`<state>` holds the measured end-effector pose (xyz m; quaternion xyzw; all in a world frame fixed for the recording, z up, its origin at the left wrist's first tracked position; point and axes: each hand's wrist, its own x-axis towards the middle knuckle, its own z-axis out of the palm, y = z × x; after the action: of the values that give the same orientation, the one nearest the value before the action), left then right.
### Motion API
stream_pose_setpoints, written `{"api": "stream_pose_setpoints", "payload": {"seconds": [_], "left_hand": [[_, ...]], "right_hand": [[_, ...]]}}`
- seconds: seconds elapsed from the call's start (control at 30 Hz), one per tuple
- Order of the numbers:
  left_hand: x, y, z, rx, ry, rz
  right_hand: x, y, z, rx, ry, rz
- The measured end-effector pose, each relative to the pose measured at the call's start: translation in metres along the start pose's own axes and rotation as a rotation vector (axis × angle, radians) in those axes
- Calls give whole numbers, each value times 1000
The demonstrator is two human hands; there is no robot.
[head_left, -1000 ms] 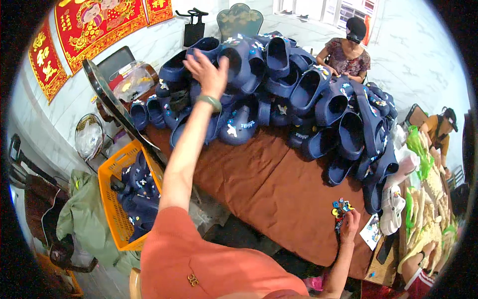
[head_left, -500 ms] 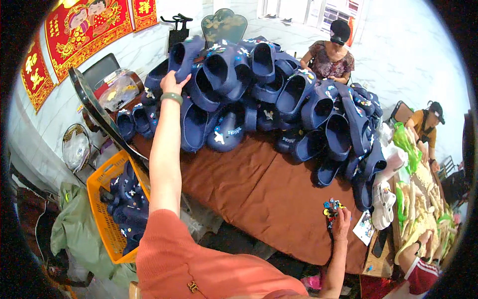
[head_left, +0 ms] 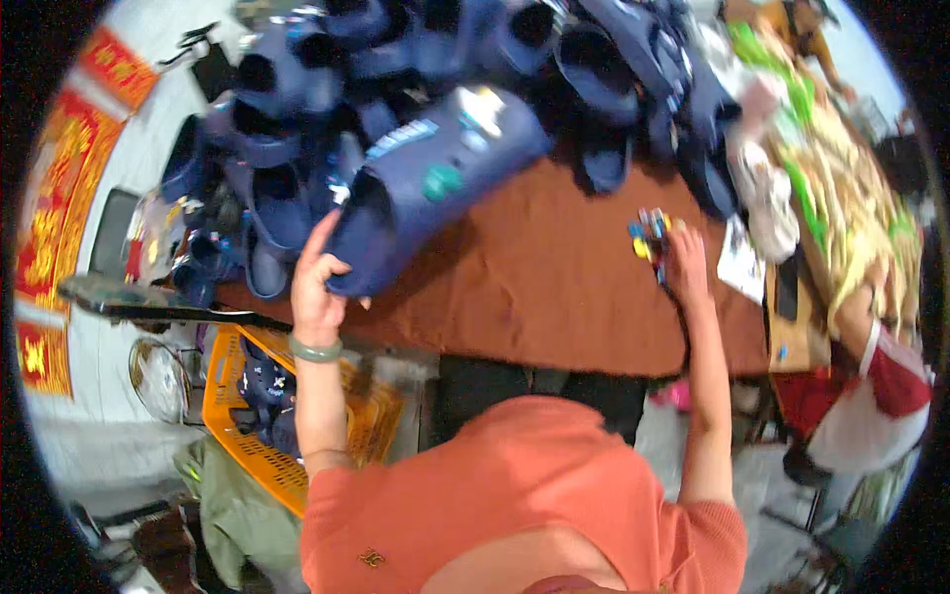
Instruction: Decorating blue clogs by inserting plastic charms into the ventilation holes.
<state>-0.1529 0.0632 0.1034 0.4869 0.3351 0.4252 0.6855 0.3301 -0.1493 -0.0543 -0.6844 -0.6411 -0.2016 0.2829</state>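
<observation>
The left hand [head_left: 319, 292] gripped a navy clog [head_left: 457, 178] by its open end, while the right hand [head_left: 688, 269] was at small charms [head_left: 641, 238], its grip impossible to tell.

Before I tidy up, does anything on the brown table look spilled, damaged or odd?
Nothing looks clearly spilled or damaged, though blur hides detail. Only the heap of navy round-toed clogs on the brown fabric-covered table looks untidy, clogs pointing different ways.

Left hand [head_left: 319, 294] has drawn navy clog [head_left: 450, 188] off pile [head_left: 282, 79], nearer torso [head_left: 554, 450] (view tilted down).
</observation>
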Motion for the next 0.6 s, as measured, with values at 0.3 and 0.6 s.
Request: {"api": "stream_pose_setpoints", "payload": {"seconds": [0.3, 0.6], "left_hand": [[-31, -115, 44, 163, -189, -419], [-6, -140, 45, 711, -98, -3]], "right_hand": [[-11, -5, 0, 21, -16, 42], [-10, -5, -10, 66, -16, 34]]}}
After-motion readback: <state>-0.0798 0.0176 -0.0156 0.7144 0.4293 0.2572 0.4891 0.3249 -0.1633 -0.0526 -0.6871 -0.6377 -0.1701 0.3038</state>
